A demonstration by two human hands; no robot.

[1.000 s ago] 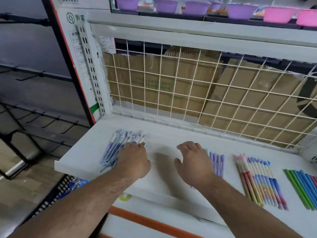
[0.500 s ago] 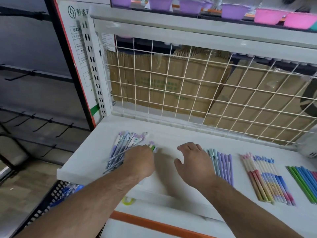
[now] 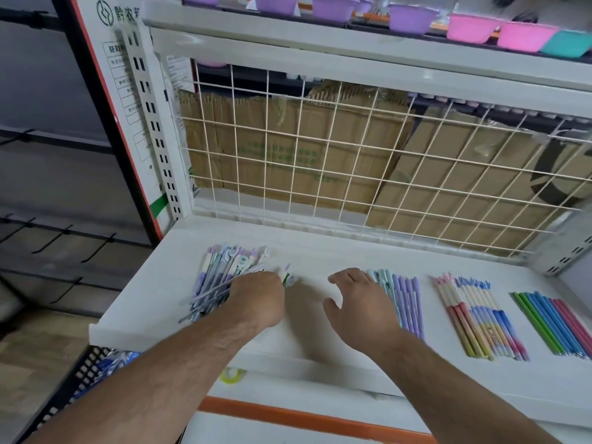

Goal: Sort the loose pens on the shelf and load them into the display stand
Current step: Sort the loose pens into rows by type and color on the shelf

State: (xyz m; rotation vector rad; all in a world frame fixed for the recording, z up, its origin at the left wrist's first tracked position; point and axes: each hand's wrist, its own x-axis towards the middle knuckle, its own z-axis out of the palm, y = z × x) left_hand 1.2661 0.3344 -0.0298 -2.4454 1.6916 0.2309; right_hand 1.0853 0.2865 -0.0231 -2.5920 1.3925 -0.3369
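Lying on the smooth white shelf (image 3: 320, 245), slim purple loose pens (image 3: 221, 277) are pinched by the left hand (image 3: 256, 299); the right hand (image 3: 358, 302) is spread flat, empty.

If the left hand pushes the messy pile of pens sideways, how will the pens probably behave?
The pile of pens lies crossed and loose, so it will probably spread, not slide together. The pens look round and thin, so some may roll on the smooth white shelf. They are probably light.
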